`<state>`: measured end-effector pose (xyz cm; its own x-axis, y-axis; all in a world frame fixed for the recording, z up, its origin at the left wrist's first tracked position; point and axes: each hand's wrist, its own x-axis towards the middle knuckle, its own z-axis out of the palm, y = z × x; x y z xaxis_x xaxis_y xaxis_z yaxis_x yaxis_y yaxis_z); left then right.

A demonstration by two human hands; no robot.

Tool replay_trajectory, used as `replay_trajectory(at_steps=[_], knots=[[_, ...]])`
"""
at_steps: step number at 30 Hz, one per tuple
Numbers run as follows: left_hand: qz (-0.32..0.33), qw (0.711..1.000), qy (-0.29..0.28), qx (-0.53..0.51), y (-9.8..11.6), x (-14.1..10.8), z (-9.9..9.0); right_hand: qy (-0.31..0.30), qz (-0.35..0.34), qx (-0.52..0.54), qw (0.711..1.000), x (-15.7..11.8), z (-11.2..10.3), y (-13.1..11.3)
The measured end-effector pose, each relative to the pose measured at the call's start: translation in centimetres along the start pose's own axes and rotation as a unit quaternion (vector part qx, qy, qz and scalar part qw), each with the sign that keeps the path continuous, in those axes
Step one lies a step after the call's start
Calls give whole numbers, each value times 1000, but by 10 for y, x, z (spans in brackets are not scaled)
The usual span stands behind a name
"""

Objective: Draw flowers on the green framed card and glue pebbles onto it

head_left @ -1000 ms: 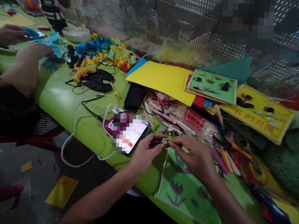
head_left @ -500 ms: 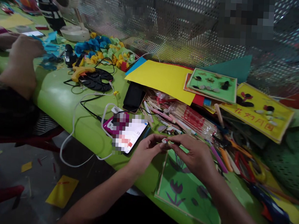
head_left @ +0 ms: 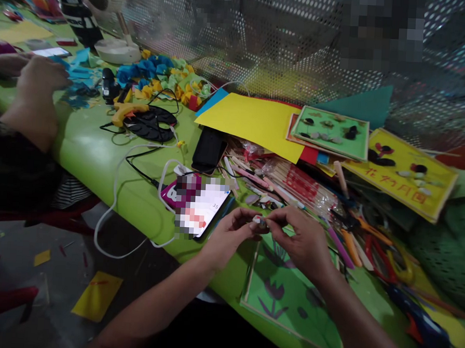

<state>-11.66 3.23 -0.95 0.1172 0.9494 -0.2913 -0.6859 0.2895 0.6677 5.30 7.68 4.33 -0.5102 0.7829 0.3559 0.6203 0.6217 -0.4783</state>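
Between my two hands is a small whitish piece (head_left: 258, 220) with a red spot, too small to name surely. My left hand (head_left: 227, 236) pinches it from the left between thumb and fingers. From the other side, the fingertips of my right hand (head_left: 302, 241) close on its edge. Below my hands lies a green picture card (head_left: 287, 312) with a pale stick frame and dark tulip shapes, partly covered by my right forearm. Just beyond my fingers are several small stones and scraps (head_left: 264, 200).
A lit phone (head_left: 205, 214) and a purple device (head_left: 179, 192) with cables lie left. Pliers and scissors (head_left: 382, 254), a blue glue gun (head_left: 420, 319) and wrapped sticks (head_left: 294, 182) lie right. Framed pictures (head_left: 331, 135) rest behind. At far left are a co-worker's hands (head_left: 43, 73).
My right fingers have shifted slightly on the small piece, and it has turned a little, showing its red spot on top. The rest looks almost the same.
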Motion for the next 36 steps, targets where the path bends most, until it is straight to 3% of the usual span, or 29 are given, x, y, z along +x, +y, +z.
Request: replay_trajectory(at_steps=[5,9,13,17,21,24,26,29,32,36], knots=[[-8,1000,5,-7,3,0,0,18,54,72,996,0,-5,-1],[-3,1000,12,-28,2,2,-2,11,13,114,993,-3,-13,-19],[5,1000,3,-31,1,4,-3,-86,-72,186,976,-16,-13,-58],[12,1000,14,-12,0,4,-5,-228,-118,225,940,-43,14,-85],[20,1000,-1,1,1,4,-6,-253,-203,161,932,-59,35,-87],[20,1000,-1,7,1,4,-7,-232,-158,138,950,-48,23,-73],[24,1000,-9,10,1,4,-7,-142,-98,92,981,-33,7,-58],[44,999,-15,14,-1,4,-7,-34,-27,26,999,-11,-8,-33],[61,997,-6,40,-4,4,-7,-13,-3,19,1000,-3,-6,-16],[69,994,1,88,-4,4,-7,2,-28,10,1000,-6,6,-10]])
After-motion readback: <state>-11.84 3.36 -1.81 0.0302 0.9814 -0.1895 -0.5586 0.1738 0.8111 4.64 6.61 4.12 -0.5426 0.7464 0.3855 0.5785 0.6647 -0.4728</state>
